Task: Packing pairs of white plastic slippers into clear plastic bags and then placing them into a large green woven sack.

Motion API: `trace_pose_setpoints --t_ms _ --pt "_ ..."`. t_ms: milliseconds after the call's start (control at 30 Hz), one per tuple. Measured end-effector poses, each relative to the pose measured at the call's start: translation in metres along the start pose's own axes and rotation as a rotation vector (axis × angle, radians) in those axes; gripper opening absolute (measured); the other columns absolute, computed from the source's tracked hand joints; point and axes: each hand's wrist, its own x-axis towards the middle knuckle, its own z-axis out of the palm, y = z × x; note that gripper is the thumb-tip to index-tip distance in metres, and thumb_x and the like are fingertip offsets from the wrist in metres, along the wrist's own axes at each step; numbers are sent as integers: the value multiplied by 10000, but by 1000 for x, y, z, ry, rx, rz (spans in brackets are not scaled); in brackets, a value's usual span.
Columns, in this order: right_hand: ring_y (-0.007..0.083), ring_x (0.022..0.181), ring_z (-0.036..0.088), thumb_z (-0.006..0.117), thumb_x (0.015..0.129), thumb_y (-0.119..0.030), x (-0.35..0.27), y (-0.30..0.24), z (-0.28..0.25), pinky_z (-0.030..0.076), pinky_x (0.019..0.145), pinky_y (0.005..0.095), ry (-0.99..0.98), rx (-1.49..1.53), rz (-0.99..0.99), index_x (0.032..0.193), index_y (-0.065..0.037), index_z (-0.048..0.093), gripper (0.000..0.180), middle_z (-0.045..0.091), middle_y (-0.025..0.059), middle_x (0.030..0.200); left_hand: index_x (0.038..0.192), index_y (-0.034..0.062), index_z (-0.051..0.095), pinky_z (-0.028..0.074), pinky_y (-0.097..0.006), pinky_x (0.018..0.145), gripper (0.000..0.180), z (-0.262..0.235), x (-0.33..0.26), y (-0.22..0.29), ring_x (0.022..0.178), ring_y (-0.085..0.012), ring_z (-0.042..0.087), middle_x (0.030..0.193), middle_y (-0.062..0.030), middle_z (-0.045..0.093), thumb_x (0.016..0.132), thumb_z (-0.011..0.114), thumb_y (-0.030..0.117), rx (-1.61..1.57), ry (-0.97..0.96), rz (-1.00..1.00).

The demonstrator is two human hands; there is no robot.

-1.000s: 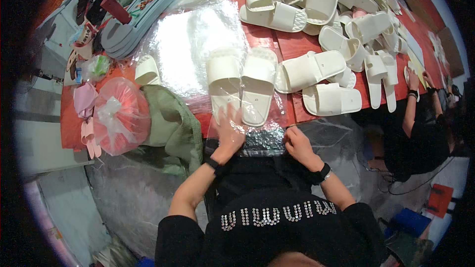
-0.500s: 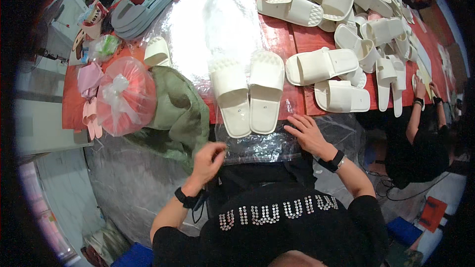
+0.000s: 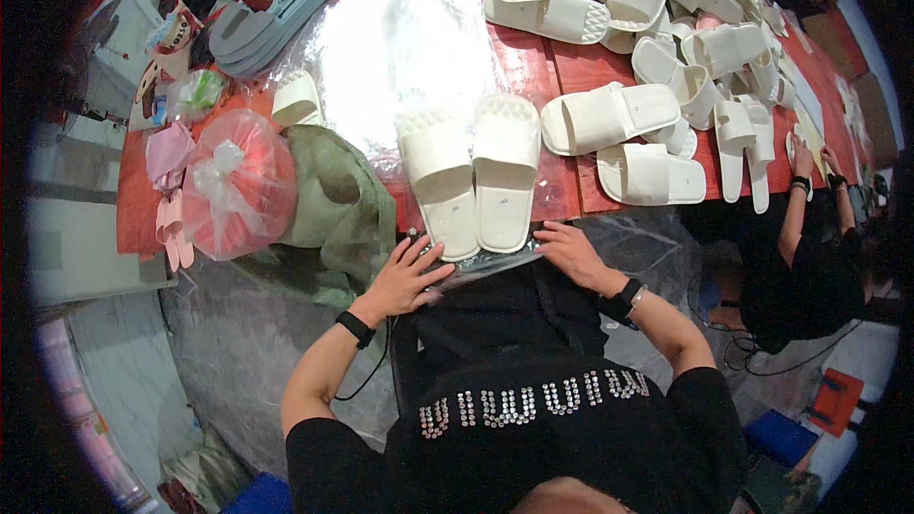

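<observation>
Nearest the camera, the person's dark top with a row of pale studs fills the lower middle, and both forearms reach up from it toward the edge of the red surface (image 3: 562,71). The left hand (image 3: 405,276) lies with fingers spread and flat, its grip open, pressing on a sheet of clear plastic (image 3: 476,262) at the surface's near edge; a dark band sits on that wrist. The right hand (image 3: 571,252) rests on the same sheet just beside the heels of the slippers, fingers loosely curved; whether its grip has pinched the plastic cannot be told. A dark watch is on that wrist.

Just beyond the hands, a pair of cream slippers (image 3: 471,181) lies side by side, soles up, touching each other, heels toward the person and reaching the plastic sheet. To their left an olive-green cloth (image 3: 333,200) is bunched on the surface, and left of that sits a knotted bag of pink things (image 3: 238,186). To the right lie two more cream slippers (image 3: 628,148), near the pair but apart from it.

Farther off, a wide shiny clear sheet (image 3: 400,48) spreads over the surface, and a heap of cream slippers (image 3: 647,0) covers the far right. At the right edge another person's hands (image 3: 809,167) work at the surface.
</observation>
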Motion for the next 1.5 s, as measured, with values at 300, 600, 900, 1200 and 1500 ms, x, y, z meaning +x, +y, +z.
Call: trace_pose_setpoints --t_ms 300,600,900,1200,1500 --pt "160 635 561 535 843 -258 34 6 23 429 579 300 383 858 819 834 -6 514 253 577 75 668 816 68 564 336 -403 843 127 26 40 -16 1003 -295 463 1001 -116 545 774 566 188 -851 300 -827" --pt "281 578 551 515 754 -122 44 -2 20 425 564 388 485 309 796 929 -36 451 205 537 137 612 991 94 544 361 -371 753 303 27 64 -6 921 -250 461 964 -74 493 689 528 74 230 403 -57" --pt "127 584 486 457 789 -37 53 11 20 423 507 262 436 1497 977 919 -70 471 135 472 13 690 1322 231 296 263 -509 915 888 23 77 25 1175 -349 322 1355 -159 252 565 733 387 204 266 -243" --pt "142 732 544 457 822 -64 66 -34 -29 514 614 323 325 1885 768 988 -71 454 166 523 46 864 1120 189 537 433 -353 689 422 -8 83 13 931 -255 541 1056 -116 535 703 552 126 235 656 -95" --pt "179 777 560 429 889 -258 112 -70 -84 459 693 305 182 2004 98 971 -67 511 224 561 43 810 991 78 593 452 -311 566 249 -146 10 21 658 -208 587 825 -92 624 750 550 35 -74 1024 -421"
